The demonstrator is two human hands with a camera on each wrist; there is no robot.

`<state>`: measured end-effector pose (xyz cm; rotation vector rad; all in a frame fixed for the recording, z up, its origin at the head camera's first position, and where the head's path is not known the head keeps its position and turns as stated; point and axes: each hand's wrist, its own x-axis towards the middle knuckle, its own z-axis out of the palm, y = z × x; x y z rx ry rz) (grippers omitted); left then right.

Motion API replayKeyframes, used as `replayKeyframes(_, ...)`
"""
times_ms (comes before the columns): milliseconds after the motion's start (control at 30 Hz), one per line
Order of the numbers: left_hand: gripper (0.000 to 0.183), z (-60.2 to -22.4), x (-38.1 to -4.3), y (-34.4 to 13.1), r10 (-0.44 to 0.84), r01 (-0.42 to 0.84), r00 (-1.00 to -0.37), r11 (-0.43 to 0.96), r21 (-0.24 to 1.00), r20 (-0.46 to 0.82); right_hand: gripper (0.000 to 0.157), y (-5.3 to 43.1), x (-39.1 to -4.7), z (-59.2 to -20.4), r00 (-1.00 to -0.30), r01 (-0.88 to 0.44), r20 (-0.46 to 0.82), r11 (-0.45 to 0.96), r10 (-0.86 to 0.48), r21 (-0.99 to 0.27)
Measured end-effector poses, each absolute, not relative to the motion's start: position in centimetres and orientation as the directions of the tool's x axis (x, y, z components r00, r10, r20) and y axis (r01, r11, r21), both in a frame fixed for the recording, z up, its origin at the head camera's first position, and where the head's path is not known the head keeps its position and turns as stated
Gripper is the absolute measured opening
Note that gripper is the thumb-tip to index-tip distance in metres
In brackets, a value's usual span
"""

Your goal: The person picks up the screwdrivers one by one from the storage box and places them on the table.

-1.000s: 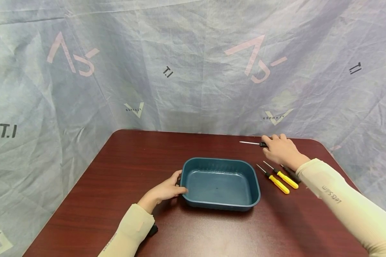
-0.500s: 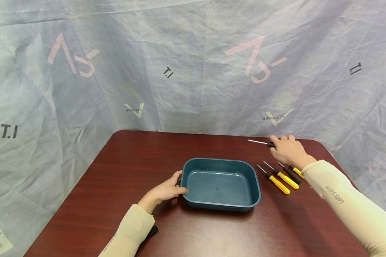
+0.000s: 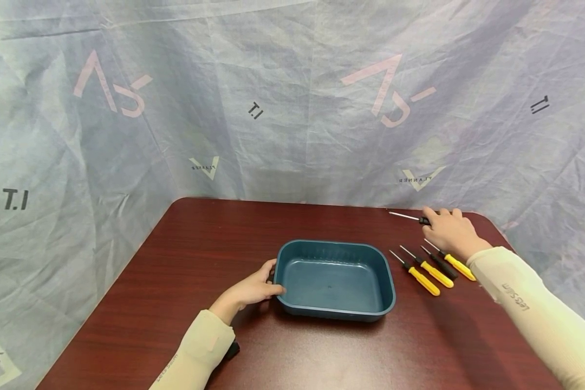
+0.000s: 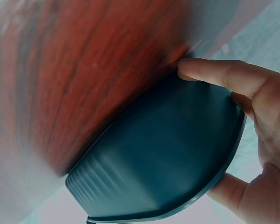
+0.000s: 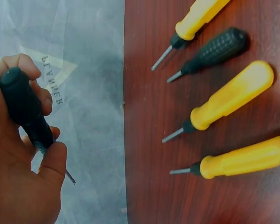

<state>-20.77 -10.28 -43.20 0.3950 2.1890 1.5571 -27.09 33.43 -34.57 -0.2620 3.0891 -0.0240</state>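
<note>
My left hand (image 3: 253, 287) grips the left end of a dark teal plastic basin (image 3: 333, 284), thumb over the rim and fingers along the outer wall. In the left wrist view a fingertip touches the basin's side (image 4: 154, 144) close to the tabletop. At the back right, my right hand (image 3: 450, 233) holds a black-handled screwdriver (image 5: 25, 105), its thin metal shaft pointing left in the head view. Below that hand several screwdrivers lie side by side: yellow-handled ones, such as the nearest yellow screwdriver (image 3: 424, 281), and one black-handled screwdriver (image 5: 219, 49) among them.
The dark red wooden table (image 3: 214, 233) carries everything. A grey printed cloth (image 3: 292, 108) hangs behind its far edge and along the sides. Under the left forearm a black object (image 3: 231, 349) shows partly.
My right hand has moved to the right with the black screwdriver, uncovering the rightmost yellow screwdriver on the table. The left hand and the basin stay in place.
</note>
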Motion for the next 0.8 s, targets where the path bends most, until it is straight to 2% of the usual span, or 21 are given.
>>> replayKeyframes(133, 0.074, -43.1, -20.7, -10.3, 0.464, -0.011, -0.869, 0.329, 0.944, -0.172, 0.041, 34.0, -27.1, -34.7, -0.986, -0.157, -0.043, 0.987, -0.158, -0.029)
replayKeyframes(400, 0.074, -43.1, -20.8, -10.2, 0.457, -0.011, -0.872, 0.338, 0.941, -0.174, 0.045, 35.0, -27.1, -35.0, -0.989, -0.125, -0.069, 0.990, -0.130, -0.063)
replayKeyframes(633, 0.074, -43.2, -20.8, -10.3, 0.465, 0.002, -0.871, 0.330, 0.944, -0.160, 0.038, 36.2, -27.1, -35.6, -0.992, -0.091, -0.075, 0.992, -0.098, -0.086)
replayKeyframes(800, 0.074, -43.2, -20.9, -10.2, 0.466, -0.002, -0.870, 0.326, 0.945, -0.162, 0.041, 37.0, -27.0, -36.0, -0.994, -0.056, -0.090, 0.993, -0.065, -0.104)
